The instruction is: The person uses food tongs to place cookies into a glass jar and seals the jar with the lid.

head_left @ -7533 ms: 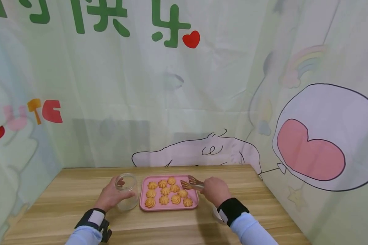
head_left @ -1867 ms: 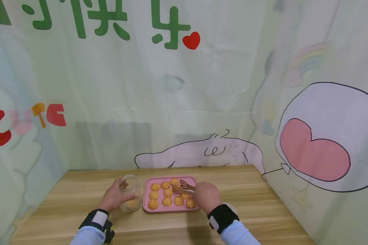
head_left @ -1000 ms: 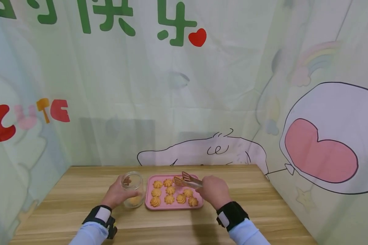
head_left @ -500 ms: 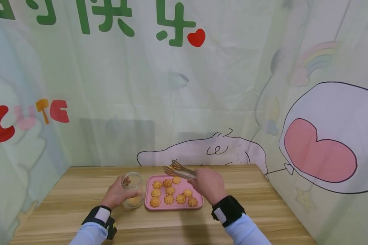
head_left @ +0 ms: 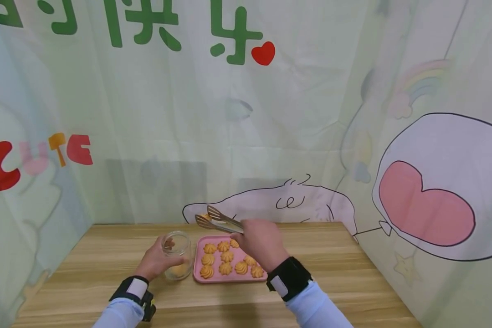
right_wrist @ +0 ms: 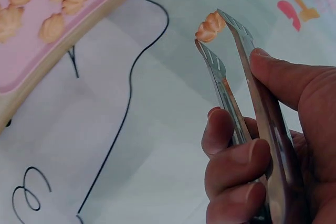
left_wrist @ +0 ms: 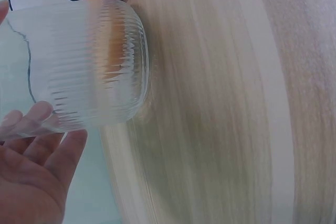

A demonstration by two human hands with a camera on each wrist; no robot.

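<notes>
My left hand (head_left: 157, 260) grips a clear glass jar (head_left: 185, 253) standing on the table, thumb on the near side and fingers behind. A golden piped cookie (left_wrist: 113, 51) lies at the jar's bottom, blurred by the ribbed glass. In my right hand (head_left: 264, 243) is a pair of metal tongs (right_wrist: 257, 95) with slotted tips. Those tips pinch another swirled cookie (right_wrist: 209, 27), raised above the tray's far left corner, to the right of the jar mouth. Several cookies (head_left: 225, 268) sit in rows on the pink tray (head_left: 229, 280); my right hand covers its upper right part.
The wooden table (head_left: 115, 255) ends at a printed fabric backdrop (head_left: 147, 114) behind, with more fabric along both sides. Tray and jar stand side by side with a narrow gap between them.
The tongs have lifted a cookie off the tray's far row and carried it up and left toward the jar. The jar, empty in the oldest frame, holds a cookie. My left hand stays put.
</notes>
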